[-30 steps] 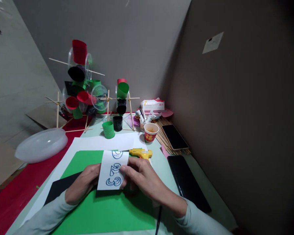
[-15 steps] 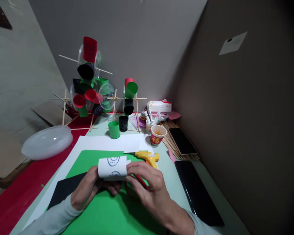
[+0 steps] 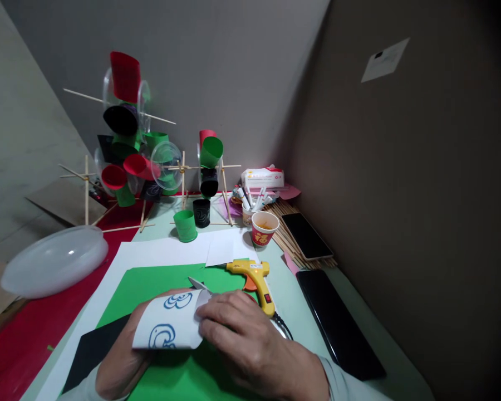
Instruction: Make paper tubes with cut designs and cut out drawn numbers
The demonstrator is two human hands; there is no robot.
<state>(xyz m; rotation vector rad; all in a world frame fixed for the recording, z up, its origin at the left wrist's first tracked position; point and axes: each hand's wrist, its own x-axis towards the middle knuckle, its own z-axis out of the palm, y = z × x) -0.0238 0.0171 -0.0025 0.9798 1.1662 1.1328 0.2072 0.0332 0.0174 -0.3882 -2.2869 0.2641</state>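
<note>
A curled strip of white paper (image 3: 182,323) with blue swirl drawings hangs in front of me. My left hand (image 3: 127,340) is closed on it from behind, its fingers mostly hidden by the paper. My right hand (image 3: 242,328) is at the paper's right edge, fingertips pressed on it. A pair of scissors (image 3: 199,284) is also in my right hand; a grey blade points left behind the paper, and a bit of red handle shows past the knuckles. Below lies green card (image 3: 183,373), with black card (image 3: 94,345) at the left.
Beyond my right hand lies a yellow glue gun (image 3: 253,269) with its cord. Behind stand a red paper cup (image 3: 264,229), a green cup (image 3: 186,225) and a black cup (image 3: 201,213). Stick frames with coloured cups (image 3: 127,78) rise at back left. Two dark phones (image 3: 338,323) lie right.
The paper has come lower and nearer and turned, showing more of its drawings. A scissor blade now shows behind it. My view has shifted a little to the right.
</note>
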